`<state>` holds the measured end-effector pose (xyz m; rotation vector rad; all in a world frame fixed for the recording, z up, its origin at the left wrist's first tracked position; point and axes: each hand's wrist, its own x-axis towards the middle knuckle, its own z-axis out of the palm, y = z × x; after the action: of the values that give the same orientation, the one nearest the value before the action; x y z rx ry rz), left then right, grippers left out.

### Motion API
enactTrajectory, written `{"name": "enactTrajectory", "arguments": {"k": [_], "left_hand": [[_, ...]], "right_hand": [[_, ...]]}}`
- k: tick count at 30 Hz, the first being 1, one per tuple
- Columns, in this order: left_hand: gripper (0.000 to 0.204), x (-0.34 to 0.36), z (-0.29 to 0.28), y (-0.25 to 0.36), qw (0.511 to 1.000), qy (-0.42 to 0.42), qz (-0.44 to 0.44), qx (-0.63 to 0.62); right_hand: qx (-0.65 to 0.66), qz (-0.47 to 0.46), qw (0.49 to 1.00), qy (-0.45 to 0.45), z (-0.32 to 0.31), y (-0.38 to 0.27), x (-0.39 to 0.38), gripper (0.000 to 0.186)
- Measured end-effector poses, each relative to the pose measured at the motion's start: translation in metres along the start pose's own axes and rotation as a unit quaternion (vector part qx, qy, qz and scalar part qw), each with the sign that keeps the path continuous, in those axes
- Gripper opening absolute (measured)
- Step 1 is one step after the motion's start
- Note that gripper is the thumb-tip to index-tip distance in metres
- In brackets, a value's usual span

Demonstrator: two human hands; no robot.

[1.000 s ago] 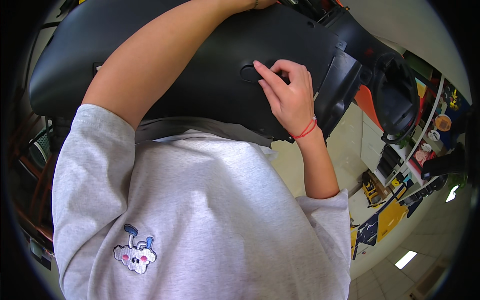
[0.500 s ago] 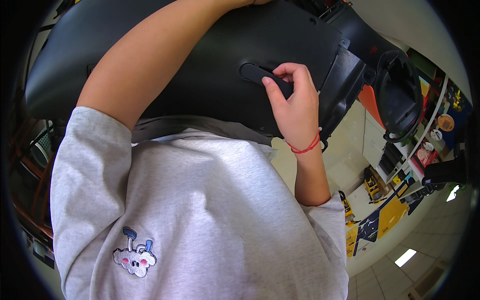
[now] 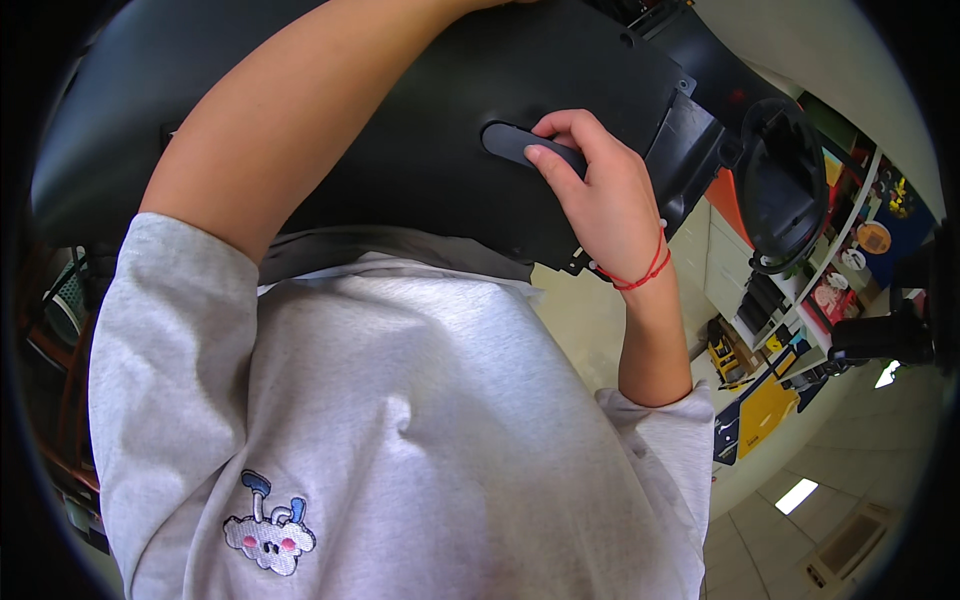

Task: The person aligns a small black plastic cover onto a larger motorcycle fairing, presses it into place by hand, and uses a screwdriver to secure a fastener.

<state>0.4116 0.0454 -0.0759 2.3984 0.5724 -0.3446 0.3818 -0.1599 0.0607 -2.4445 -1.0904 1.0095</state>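
A large, smooth black moulded plastic panel (image 3: pixel 400 170) spans the upper part of the view in front of my body. Between the thumb and fingers of my right hand (image 3: pixel 600 185) is a dark, round-ended oval strip like a small cover (image 3: pixel 508 143). It lies over an elongated slot in the panel, and its right end is hidden behind my fingers. My bare left arm reaches across the panel to the top edge of the view. Only a sliver of my left hand (image 3: pixel 500 3) shows there, so its fingers are out of sight.
At the panel's right end stands a black part with a large oval opening (image 3: pixel 783 185), with an orange piece (image 3: pixel 722 205) behind it. Shelves of small items (image 3: pixel 840 270) line the right side. Dark reddish frames (image 3: pixel 70 385) stand at the left.
My right hand and wrist have turned and shifted slightly to the right, still pinching the oval cover. The cover seems to lie flatter over the slot. My left arm stays stretched over the panel.
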Motion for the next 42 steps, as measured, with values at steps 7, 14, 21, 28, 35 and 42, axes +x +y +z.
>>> {"name": "enactTrajectory", "arguments": {"k": [7,14,21,28,35,42], "left_hand": [[0.036,0.004,0.0,0.002,0.999,-0.019,0.012,0.04],[0.034,0.007,0.002,0.006,0.998,-0.033,-0.018,0.05],[0.035,0.008,0.008,0.004,0.999,-0.001,-0.005,0.051],[0.035,0.007,0.007,0.005,0.997,-0.014,0.017,0.078],[0.034,0.0,0.001,0.009,0.997,-0.022,0.039,0.069],[0.036,0.001,0.002,0.009,0.999,-0.023,0.002,0.042]], "right_hand": [[-0.001,-0.006,1.0,0.01,0.009,0.005,0.003,0.027],[-0.004,0.03,0.999,0.033,0.015,0.014,0.006,0.035],[-0.04,0.056,0.997,0.032,0.019,0.019,0.013,0.038],[-0.047,0.003,0.996,0.08,0.028,0.029,0.008,0.041],[-0.048,-0.027,0.997,0.05,0.015,0.02,0.0,0.04],[-0.074,0.001,0.997,0.03,0.015,0.015,0.004,0.038]]}}
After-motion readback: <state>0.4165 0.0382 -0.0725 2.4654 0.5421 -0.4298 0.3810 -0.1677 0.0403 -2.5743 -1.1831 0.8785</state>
